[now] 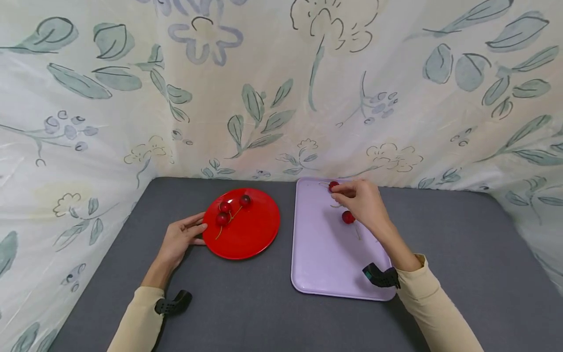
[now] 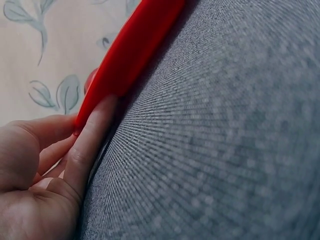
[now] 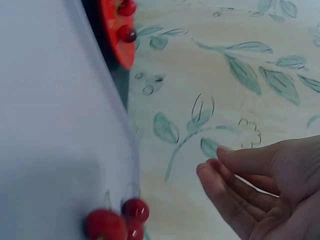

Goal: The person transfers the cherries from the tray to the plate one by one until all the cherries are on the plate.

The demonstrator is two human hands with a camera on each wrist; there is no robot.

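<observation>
Cream long sleeves (image 1: 433, 303) cover both arms, with a black camera mount (image 1: 381, 276) at each wrist.

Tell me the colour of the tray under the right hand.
Pale lilac, plain and unpatterned: the tray shows best in the head view.

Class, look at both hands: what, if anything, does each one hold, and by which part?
Left hand rests straight fingers against the near-left rim of the red plate, gripping nothing. Right hand hovers by a cherry on the lilac tray; the wrist view shows it empty.

Plate (image 1: 246, 237) left of tray (image 1: 321, 259); cherries (image 1: 225, 207) on both
</observation>
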